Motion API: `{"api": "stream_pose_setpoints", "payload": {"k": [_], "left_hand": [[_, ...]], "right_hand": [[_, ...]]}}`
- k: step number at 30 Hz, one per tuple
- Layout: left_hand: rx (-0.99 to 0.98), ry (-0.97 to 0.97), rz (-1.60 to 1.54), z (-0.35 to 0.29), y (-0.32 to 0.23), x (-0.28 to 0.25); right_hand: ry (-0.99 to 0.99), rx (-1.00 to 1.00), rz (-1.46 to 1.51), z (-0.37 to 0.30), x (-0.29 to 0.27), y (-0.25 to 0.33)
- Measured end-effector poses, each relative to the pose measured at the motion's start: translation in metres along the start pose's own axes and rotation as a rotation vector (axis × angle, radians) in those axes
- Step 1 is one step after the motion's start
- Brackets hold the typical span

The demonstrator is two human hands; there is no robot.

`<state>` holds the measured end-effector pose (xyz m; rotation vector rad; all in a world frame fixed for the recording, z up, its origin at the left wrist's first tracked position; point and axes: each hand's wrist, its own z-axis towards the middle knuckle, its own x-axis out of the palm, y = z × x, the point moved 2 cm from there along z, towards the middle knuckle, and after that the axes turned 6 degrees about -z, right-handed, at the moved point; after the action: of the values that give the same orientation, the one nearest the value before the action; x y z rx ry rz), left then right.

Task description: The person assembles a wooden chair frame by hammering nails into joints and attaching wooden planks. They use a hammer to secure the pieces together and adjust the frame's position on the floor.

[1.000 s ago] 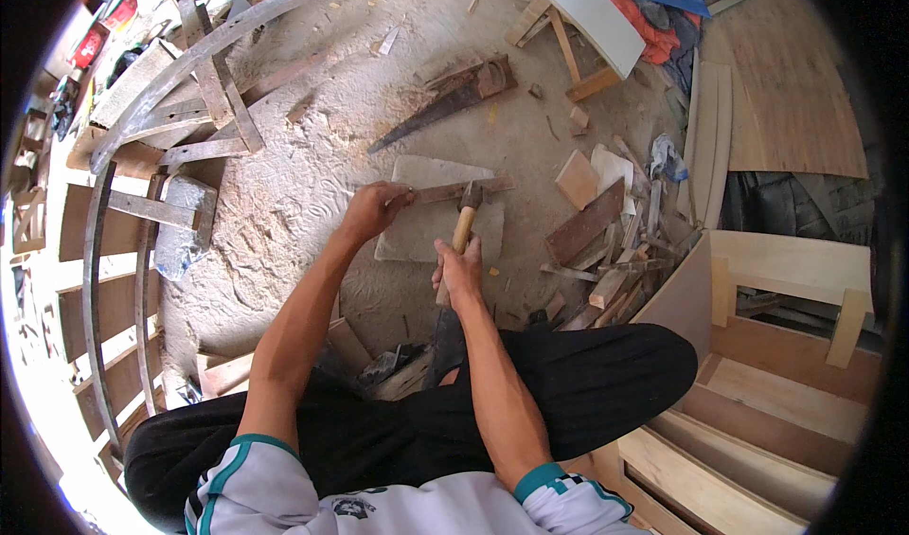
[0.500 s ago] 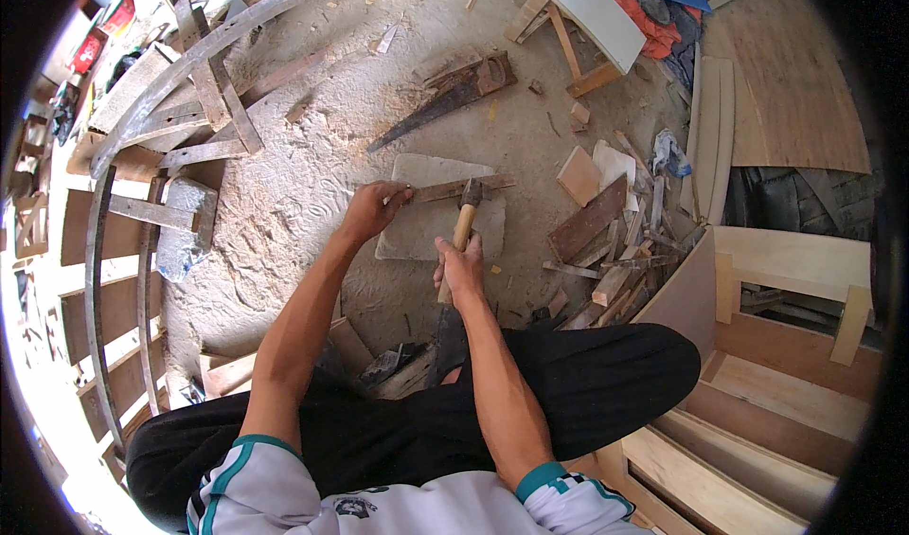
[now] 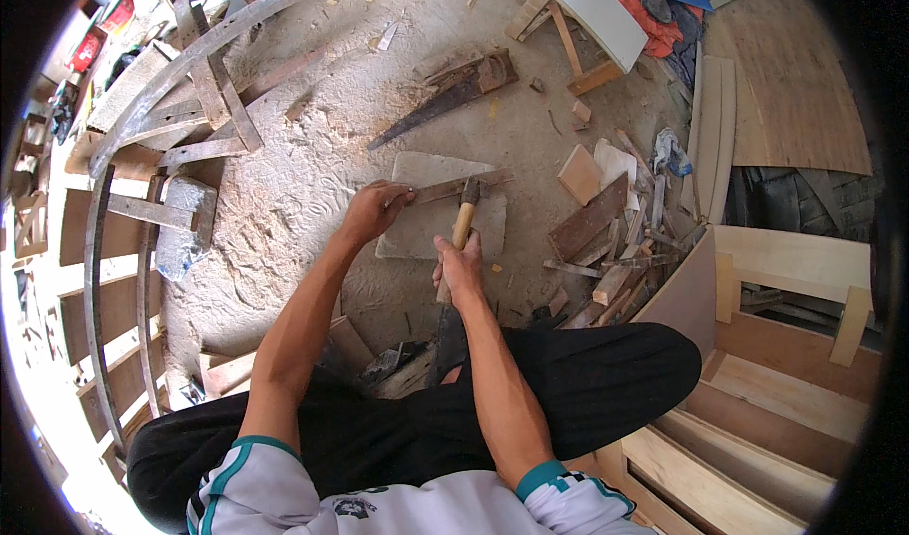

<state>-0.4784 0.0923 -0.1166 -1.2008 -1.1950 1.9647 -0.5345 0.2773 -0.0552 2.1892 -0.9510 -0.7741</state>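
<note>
A narrow brown wood strip [image 3: 441, 191] lies across a pale flat stone slab [image 3: 412, 237] on the ground. Its left end is gripped by my left hand [image 3: 377, 210], with the fingers closed round it. My right hand [image 3: 460, 268] is wrapped round the light wooden handle of a hammer [image 3: 464, 222]. The hammer's dark head is at the strip, right of its middle; whether it touches the wood I cannot tell. Beyond the slab a handsaw [image 3: 445, 102] with a wooden grip lies flat on the ground.
Wood offcuts [image 3: 592, 227] are heaped right of the slab. A pale wooden cabinet frame [image 3: 791, 251] stands at the lower right. Slatted wooden frames [image 3: 99, 308] and crossed battens [image 3: 213, 90] fill the left side. A white-topped stool [image 3: 592, 19] lies tipped at the far right.
</note>
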Motion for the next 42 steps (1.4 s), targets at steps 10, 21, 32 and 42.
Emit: {"api": "stream_pose_setpoints", "payload": {"k": [10,21,32,42], "left_hand": [[-0.006,0.007,0.023,-0.001,-0.008,0.000],[0.067,-0.006,0.056,-0.002,-0.007,0.000],[0.246,0.015,0.213,-0.013,-0.002,0.007],[-0.047,0.169,0.002,0.005,-0.009,-0.007]], "right_hand": [[0.015,-0.014,-0.085,0.004,0.000,-0.003],[-0.016,-0.012,-0.094,-0.002,0.004,0.002],[-0.043,0.061,-0.283,0.022,-0.013,-0.008],[-0.055,0.065,-0.141,0.017,-0.021,-0.008]]}}
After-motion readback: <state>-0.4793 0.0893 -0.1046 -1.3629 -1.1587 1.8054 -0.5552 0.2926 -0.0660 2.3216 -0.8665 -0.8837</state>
